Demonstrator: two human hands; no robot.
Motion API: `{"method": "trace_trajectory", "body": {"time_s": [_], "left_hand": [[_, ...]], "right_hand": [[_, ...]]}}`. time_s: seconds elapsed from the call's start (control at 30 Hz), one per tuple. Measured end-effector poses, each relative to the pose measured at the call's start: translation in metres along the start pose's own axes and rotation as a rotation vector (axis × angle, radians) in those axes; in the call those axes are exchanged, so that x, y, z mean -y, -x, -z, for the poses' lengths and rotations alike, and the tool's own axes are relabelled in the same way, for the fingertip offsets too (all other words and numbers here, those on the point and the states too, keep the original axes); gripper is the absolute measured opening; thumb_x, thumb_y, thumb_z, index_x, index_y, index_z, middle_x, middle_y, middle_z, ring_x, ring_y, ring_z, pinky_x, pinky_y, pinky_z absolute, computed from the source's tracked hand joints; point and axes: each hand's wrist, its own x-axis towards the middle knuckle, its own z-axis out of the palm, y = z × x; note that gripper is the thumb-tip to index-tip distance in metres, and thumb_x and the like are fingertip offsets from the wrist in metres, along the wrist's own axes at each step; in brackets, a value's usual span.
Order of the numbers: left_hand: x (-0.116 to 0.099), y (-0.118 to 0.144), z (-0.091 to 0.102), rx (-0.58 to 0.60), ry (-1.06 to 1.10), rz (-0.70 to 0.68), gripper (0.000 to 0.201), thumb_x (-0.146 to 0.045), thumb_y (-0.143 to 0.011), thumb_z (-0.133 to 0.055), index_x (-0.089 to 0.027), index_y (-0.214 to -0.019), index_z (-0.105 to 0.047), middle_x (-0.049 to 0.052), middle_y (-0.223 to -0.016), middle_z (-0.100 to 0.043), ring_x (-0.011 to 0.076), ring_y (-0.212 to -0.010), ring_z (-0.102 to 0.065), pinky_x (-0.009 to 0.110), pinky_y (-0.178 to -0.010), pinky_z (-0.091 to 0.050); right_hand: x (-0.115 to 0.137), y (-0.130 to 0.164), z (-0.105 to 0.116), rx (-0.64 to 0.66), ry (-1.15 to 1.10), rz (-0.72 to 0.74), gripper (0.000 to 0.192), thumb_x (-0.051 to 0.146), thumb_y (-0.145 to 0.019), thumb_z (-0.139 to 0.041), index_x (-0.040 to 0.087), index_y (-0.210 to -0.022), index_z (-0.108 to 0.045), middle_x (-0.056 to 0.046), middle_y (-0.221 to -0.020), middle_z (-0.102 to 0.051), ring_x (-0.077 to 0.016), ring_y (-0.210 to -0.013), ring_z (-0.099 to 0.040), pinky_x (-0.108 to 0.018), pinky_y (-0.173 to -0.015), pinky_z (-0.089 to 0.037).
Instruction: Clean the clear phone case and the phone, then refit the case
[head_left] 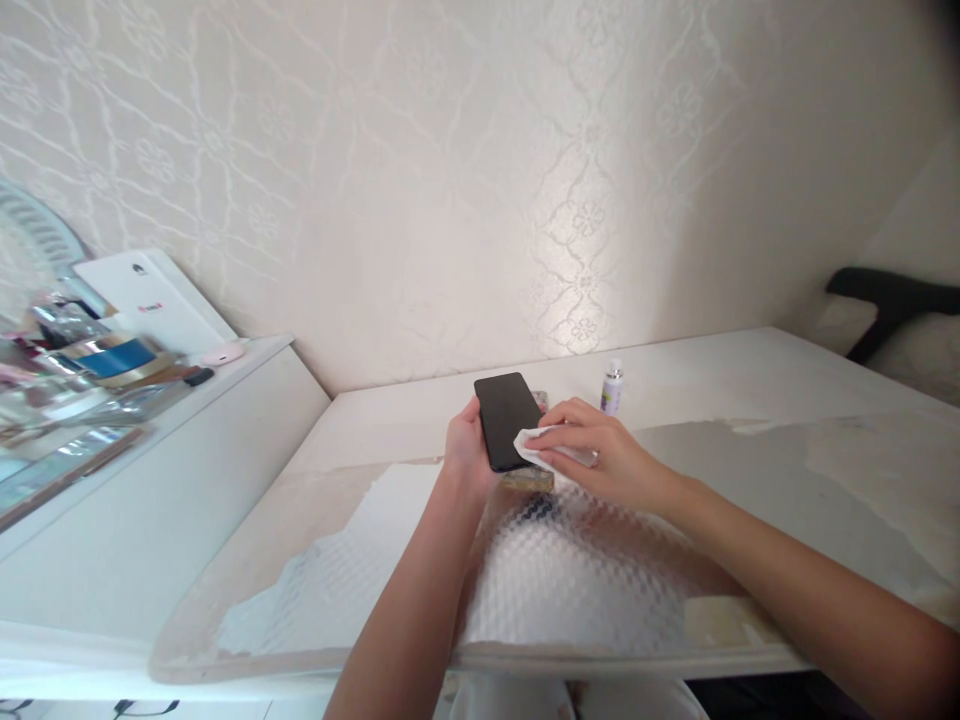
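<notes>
The left hand (466,447) holds a phone (507,420) above the table (750,400); the right hand (600,455), just right of it, presses a wipe (541,447) onto the phone's near right edge. A small spray bottle (613,387) stands behind the right hand. Well left of both hands, a cluttered counter (150,430) runs along the wall (450,180).

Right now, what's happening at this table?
A person holds a black phone up in the left hand and presses a white wipe against its lower edge with the right hand. A small spray bottle stands just behind on the white table. Clutter sits on a shelf to the left.
</notes>
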Motion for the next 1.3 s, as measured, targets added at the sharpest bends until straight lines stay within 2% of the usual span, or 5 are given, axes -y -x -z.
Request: {"method": "trace_trajectory", "body": {"time_s": [0.17,0.33,0.67,1.13,1.3], "left_hand": [[0.0,0.002,-0.001,0.003,-0.036,0.022,0.049,-0.034,-0.086,-0.021,-0.003,-0.09,-0.059,0.016,-0.082,-0.065,0.0219,-0.074,-0.062,0.034,-0.076,-0.046],[0.006,0.007,-0.007,0.048,-0.062,0.112,0.04,-0.034,-0.085,-0.029,-0.008,-0.093,-0.058,0.011,-0.076,-0.065,0.0187,-0.063,-0.061,0.035,-0.071,-0.047],[0.01,0.013,-0.012,0.153,-0.167,0.379,0.055,-0.048,-0.084,-0.025,-0.008,-0.108,-0.052,0.015,-0.085,-0.064,0.0261,-0.077,-0.061,0.043,-0.075,-0.043],[0.012,0.0,0.002,-0.067,-0.056,0.213,0.034,-0.031,-0.084,-0.036,-0.008,-0.082,-0.059,0.007,-0.063,-0.061,0.0169,-0.056,-0.058,0.028,-0.06,-0.045],[0.016,0.004,-0.005,-0.079,-0.04,0.257,0.034,-0.031,-0.085,-0.033,-0.009,-0.073,-0.057,0.006,-0.057,-0.058,0.0149,-0.051,-0.056,0.026,-0.055,-0.043]], "right_hand": [[-0.001,-0.001,0.001,0.026,-0.059,-0.048,0.021,0.017,-0.082,-0.048,0.022,-0.093,-0.065,-0.004,-0.081,-0.055,-0.0126,-0.078,-0.051,-0.027,-0.069,-0.043],[-0.016,-0.001,0.002,-0.067,0.081,-0.129,0.023,0.018,-0.083,-0.045,0.022,-0.093,-0.065,-0.004,-0.075,-0.05,-0.0126,-0.071,-0.05,-0.026,-0.063,-0.042],[-0.036,0.0,0.009,-0.234,0.351,-0.289,0.021,0.019,-0.082,-0.047,0.019,-0.088,-0.067,-0.004,-0.07,-0.051,-0.0134,-0.066,-0.05,-0.026,-0.061,-0.04],[0.027,0.0,-0.011,0.128,-0.044,-0.005,0.025,0.016,-0.084,-0.044,0.024,-0.093,-0.066,-0.001,-0.072,-0.048,-0.0081,-0.061,-0.043,-0.021,-0.054,-0.035],[0.013,-0.006,-0.011,0.086,0.039,-0.013,0.025,0.017,-0.084,-0.043,0.024,-0.091,-0.066,-0.002,-0.073,-0.049,-0.0103,-0.067,-0.046,-0.022,-0.059,-0.037]]}}
